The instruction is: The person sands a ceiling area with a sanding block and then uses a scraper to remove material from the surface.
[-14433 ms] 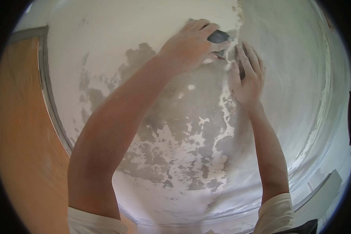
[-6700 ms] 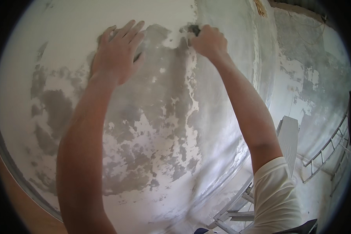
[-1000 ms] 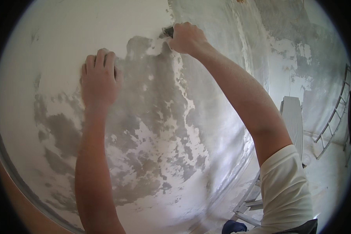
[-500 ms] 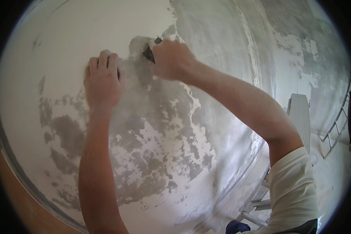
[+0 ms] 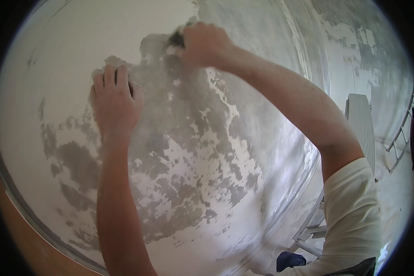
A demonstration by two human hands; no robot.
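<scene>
My right hand (image 5: 207, 45) is closed round a small dark scraper (image 5: 176, 39), blurred by motion, at the upper edge of a grey bared patch. The scraper is against the wall or very close to it; which, I cannot tell. My left hand (image 5: 117, 99) rests on the wall (image 5: 87, 41) to the left and lower, fingers bent and slightly apart, thumb out to the side. Its fingertips lie by the ragged edge of the off-white coating, and nothing shows in it. Grey bare areas and flaky white remnants (image 5: 175, 154) spread below both hands.
At lower right stands a ladder (image 5: 308, 239), with a tall grey board (image 5: 361, 124) above it. Another ladder (image 5: 402, 133) leans at the far right. A dark blue object (image 5: 290, 261) shows at the bottom edge. Orange-brown flooring or trim (image 5: 20, 223) curves along the lower left.
My right hand has moved up with the scraper. My left hand has shifted slightly down along the wall, and grey surface now shows above its fingertips. The whole view has tilted a little.
</scene>
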